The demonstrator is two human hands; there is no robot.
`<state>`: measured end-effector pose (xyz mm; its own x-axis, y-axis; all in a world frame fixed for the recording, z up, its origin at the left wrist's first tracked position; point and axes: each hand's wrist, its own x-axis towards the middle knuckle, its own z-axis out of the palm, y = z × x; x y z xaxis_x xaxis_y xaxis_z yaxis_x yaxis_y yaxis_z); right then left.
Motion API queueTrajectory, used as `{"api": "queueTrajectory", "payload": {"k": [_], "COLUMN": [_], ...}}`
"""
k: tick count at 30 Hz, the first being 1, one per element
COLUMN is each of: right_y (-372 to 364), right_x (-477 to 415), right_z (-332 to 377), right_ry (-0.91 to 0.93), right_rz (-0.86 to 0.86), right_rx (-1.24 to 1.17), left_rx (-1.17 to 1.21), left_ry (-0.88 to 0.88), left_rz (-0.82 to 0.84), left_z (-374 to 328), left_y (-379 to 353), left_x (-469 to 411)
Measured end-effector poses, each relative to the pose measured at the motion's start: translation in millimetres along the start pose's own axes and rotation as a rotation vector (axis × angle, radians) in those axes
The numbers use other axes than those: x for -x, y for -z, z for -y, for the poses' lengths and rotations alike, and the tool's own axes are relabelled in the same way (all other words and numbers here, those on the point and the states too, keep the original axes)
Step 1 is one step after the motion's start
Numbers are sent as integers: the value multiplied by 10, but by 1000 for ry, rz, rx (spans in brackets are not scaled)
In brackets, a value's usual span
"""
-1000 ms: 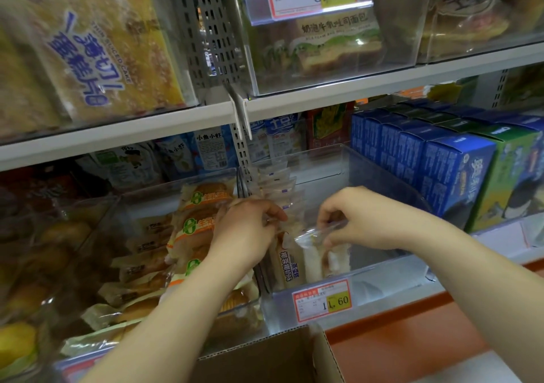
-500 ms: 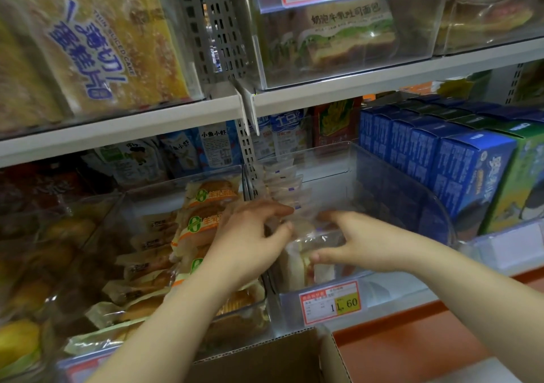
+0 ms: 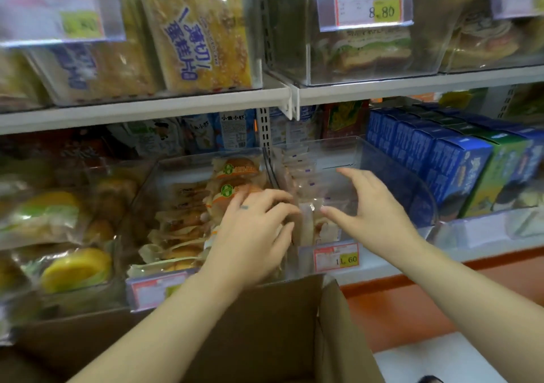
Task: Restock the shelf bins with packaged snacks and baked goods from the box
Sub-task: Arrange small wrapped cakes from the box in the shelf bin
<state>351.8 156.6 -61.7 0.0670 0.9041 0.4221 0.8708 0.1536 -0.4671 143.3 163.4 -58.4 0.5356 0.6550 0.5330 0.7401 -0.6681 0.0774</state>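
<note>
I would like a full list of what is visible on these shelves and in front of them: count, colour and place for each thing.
Sliced cake bags: at least two, yellow, upper shelf left.
Sandwich packs: at least two, clear upper bins, right.
Price tags: two readable, red and yellow, 8.80 above, 1.60 below.
Bun packets: several, orange-green labels, lower left bin.
Small clear packets: a row, inside the middle bin.
Blue boxes: a row, lower shelf right.
Green box: one visible, beside them.
Cardboard box: one, brown, open, in front.
Left hand: fingertips against the front packets.
Right hand: spread over the middle bin.
</note>
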Motion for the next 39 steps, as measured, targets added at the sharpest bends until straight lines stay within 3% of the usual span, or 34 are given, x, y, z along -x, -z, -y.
{"api": "queueTrajectory", "payload": {"k": [2, 4, 8, 10, 14, 18, 22, 26, 33, 39], "right_y": [44, 11, -361, -654, -1327, -2089, -2746, -3238, -3773, -4031], "right_x": [209, 432, 820, 980, 1179, 1325, 1486, 1715, 2178, 2471], "right_z": [272, 574, 1128, 1330, 1584, 1568, 1416, 1249, 1122, 1159], "right_ry": [176, 329, 462, 503, 541, 494, 295, -54, -604, -998], "right_rz": [-92, -49, 331, 600, 1068, 1319, 1449, 1497, 1485, 1325], "right_rx": [-12, -25, 105, 229, 372, 330, 197, -35, -514, -805], "left_rx": [1, -29, -93, -165, -232, -208, -200, -245, -100, 38], "left_ry": [-80, -140, -153, -106, 183, 291, 382, 437, 467, 416], "left_rz": [-42, -15, 191, 440, 1052, 1271, 1450, 1658, 1667, 1579], "left_z": [46, 110, 372, 515, 897, 1266, 1608, 1874, 2057, 2057], "left_y": [149, 278, 418, 423, 281, 0, -380, -704, -1051, -1265], "left_x": [335, 697, 1405, 1707, 2184, 2515, 2707, 2871, 3046, 3168]}}
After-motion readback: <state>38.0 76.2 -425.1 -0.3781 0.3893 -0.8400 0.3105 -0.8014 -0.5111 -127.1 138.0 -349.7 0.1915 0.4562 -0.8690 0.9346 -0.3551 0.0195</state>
